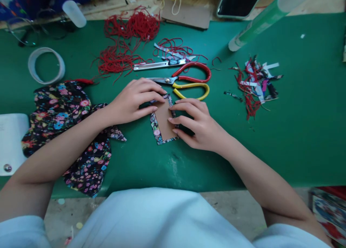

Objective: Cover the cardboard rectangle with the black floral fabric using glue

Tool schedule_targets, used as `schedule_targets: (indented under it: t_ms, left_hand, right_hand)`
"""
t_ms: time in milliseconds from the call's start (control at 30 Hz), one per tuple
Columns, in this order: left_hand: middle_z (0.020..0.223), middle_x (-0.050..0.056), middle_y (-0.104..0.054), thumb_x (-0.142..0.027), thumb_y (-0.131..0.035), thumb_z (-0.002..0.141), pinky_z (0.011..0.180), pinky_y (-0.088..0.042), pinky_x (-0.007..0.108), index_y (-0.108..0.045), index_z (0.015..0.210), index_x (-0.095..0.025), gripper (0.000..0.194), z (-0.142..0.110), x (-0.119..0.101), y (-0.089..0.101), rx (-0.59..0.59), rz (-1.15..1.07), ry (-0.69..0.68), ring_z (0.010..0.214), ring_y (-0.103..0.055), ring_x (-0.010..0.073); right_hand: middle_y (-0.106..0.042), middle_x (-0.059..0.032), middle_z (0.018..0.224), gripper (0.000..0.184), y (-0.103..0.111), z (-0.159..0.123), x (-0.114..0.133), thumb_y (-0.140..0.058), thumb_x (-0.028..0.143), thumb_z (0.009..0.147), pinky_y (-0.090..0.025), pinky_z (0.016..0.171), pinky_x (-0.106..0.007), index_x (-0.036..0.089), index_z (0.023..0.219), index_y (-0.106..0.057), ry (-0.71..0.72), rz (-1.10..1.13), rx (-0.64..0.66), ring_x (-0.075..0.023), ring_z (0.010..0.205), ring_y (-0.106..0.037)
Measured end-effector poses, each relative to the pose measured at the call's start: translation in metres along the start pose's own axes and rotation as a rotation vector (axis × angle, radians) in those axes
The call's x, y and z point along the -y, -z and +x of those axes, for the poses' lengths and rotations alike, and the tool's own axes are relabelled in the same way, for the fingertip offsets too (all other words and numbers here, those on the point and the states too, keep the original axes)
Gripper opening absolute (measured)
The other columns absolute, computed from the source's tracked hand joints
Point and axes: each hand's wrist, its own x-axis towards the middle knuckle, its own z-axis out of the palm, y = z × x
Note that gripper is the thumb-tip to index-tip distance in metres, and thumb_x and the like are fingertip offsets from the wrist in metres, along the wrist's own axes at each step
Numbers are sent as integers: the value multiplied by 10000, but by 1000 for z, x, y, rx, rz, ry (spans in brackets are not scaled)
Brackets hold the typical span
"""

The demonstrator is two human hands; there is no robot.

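Brown cardboard rectangle (165, 122) with floral fabric edging (156, 132), flat on the green tabletop (205, 172); left hand (140, 101) and right hand (193, 123), fingers loosely curved, touch its 2 sides.

Couldn't see upper-left corner of card (165, 123), under left hand (133, 102), mid-frame. Lost part of floral cloth (61, 114) behind left forearm (72, 140). Found phone (239, 3) and green tube (258, 24) cut by top edge, upper right. Couldn't read tube's blurred print.
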Motion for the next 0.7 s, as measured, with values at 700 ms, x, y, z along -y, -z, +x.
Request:
schedule_targets:
  t_ms: [700]
  left_hand:
    - [1240, 78, -688, -253, -509, 966, 980, -455, 431, -638, 1164, -228, 238, -4, -3, -5, -101, 92, -151, 1178, -604, 244]
  right_hand:
    - [-656, -150, 1220, 94, -1, 0, -2, -574, 172, 897, -465, 960, -470, 204, 964, -516, 38, -9, -38, -306, 1202, -586]
